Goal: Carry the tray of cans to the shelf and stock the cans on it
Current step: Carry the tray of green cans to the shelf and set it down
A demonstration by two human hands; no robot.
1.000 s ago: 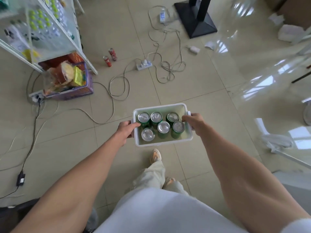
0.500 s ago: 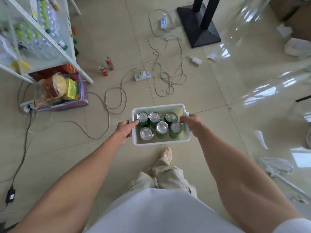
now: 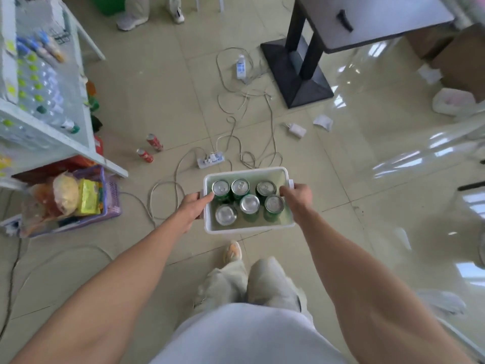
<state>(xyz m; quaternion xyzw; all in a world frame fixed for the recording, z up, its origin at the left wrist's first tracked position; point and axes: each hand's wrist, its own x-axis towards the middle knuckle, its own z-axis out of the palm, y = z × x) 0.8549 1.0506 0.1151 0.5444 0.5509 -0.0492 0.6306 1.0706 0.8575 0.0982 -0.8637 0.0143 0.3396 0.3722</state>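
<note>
A white plastic tray (image 3: 249, 229) is held level in front of me above the tiled floor. Several green cans (image 3: 249, 204) with silver tops stand upright inside it. My left hand (image 3: 193, 208) grips the tray's left handle, thumb over the rim. My right hand (image 3: 296, 197) grips the right handle. A white shelf (image 3: 49, 143) stocked with bottles stands at the far left, a short way from the tray.
Loose cables and a power strip (image 3: 210, 160) lie on the floor just beyond the tray. Two red cans (image 3: 150, 149) stand near the shelf. A purple basket (image 3: 111, 203) of snacks sits under the shelf. A black-based stand (image 3: 299, 72) is ahead right. Someone's feet (image 3: 149, 18) show at the top.
I have walked forward with the tray still in both hands. The shelf, cables and black stand have come nearer, and someone's feet have come into view at the top.
</note>
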